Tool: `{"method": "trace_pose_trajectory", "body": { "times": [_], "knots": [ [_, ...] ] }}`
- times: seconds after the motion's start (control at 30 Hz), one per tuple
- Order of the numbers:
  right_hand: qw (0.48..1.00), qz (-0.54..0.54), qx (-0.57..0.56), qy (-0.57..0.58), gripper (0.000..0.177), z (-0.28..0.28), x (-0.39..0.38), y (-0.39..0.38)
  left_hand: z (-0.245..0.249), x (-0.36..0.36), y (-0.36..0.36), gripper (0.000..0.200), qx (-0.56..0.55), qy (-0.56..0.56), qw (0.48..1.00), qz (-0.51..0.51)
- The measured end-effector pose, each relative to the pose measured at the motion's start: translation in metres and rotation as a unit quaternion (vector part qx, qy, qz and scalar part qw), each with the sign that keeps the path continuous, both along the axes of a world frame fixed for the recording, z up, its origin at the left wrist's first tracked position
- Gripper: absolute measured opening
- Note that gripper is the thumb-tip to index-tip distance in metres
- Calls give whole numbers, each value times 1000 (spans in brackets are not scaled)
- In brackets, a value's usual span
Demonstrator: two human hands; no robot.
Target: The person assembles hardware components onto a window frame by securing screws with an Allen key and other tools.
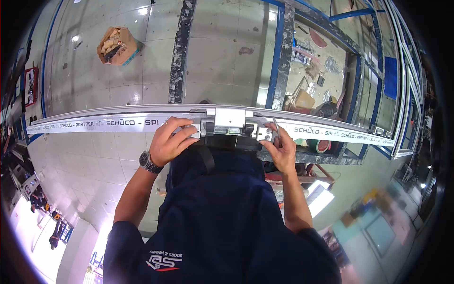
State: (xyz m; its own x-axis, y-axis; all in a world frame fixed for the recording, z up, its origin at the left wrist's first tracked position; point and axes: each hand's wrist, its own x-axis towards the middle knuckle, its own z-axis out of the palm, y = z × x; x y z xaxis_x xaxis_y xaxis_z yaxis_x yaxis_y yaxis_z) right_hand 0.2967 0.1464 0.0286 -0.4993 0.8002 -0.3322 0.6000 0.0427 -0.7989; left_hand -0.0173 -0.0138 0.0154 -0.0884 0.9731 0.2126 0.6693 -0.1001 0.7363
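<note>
A silver door hinge (230, 116) sits at the middle of a long aluminium profile (135, 122) wrapped in printed protective film. My left hand (171, 140), with a metal wristwatch (149, 162) at the wrist, has its fingers closed around the metal end piece on the hinge's left side. On the other side, my right hand (283, 150) pinches the hinge's right end plate (265, 134), which has holes in it, between thumb and fingers. A thin grey rod (275, 124), perhaps a hex key, stands up among the right fingers; its lower part is partly hidden.
The profile spans nearly the whole view, over blue-and-black frame benches (180, 52). Beyond it, a cardboard box (119, 46) of scraps stands on the tiled floor. Tools and debris lie on a board (326, 64) at the right. Long profiles (410, 71) stand at the far right.
</note>
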Motion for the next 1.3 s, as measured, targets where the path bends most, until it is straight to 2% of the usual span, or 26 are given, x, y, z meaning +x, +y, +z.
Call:
{"method": "trace_pose_trajectory", "body": {
  "times": [0.17,0.33,0.43,0.57,0.6,0.63,0.67,0.7,0.77,0.8,0.83,0.87,0.9,0.93,1.0,1.03,1.13,1.23,1.27,1.3],
  "knots": [
    [991,52,109,50,51,-7,-2,-3,2,-1,6,41,20,50,999,-4],
    [992,53,107,51,54,-9,-4,0,3,0,11,49,40,81,996,7],
    [995,48,76,48,53,-10,-2,1,3,-1,13,48,53,62,997,-13],
    [998,66,25,1,49,10,-9,13,16,-8,17,43,-10,1,1000,-6],
    [995,68,-32,-59,42,22,-13,20,21,-10,20,42,-35,-21,999,-2],
    [998,59,-23,-27,40,15,-12,22,24,-12,23,41,-61,-42,997,2],
    [999,50,-13,6,38,2,-9,23,24,-14,25,28,-103,-89,990,24],
    [998,41,-3,39,37,-2,-12,26,22,-15,29,25,-128,-111,985,39],
    [999,-2,-30,26,35,-2,-21,32,16,-16,39,19,-173,-153,971,68],
    [999,-20,-21,36,35,-4,-24,33,11,-14,44,23,-131,-112,983,70],
    [998,-39,-14,47,35,-5,-27,33,9,-13,46,26,-155,-114,978,82],
    [989,-91,-66,95,39,-3,-30,29,9,-12,48,29,-179,-116,972,94],
    [995,-42,-21,84,41,4,-34,28,8,-11,50,32,-205,-118,966,107],
    [997,6,24,72,43,14,-37,27,5,-10,54,39,-196,-62,972,117],
    [985,92,138,52,54,14,-45,26,-7,-10,54,37,-227,-59,965,121],
    [986,102,129,42,55,13,-45,28,-11,-9,54,36,-243,-58,961,121],
    [981,139,130,26,57,13,-48,36,-4,-5,55,26,-51,-134,981,134],
    [983,150,103,10,55,18,-51,40,32,4,52,39,-73,-116,988,67],
    [982,163,96,0,55,20,-52,42,22,1,50,53,-53,-36,998,15],
    [980,177,89,-10,55,23,-54,45,19,-2,50,53,-85,-57,995,14]
  ]
}}
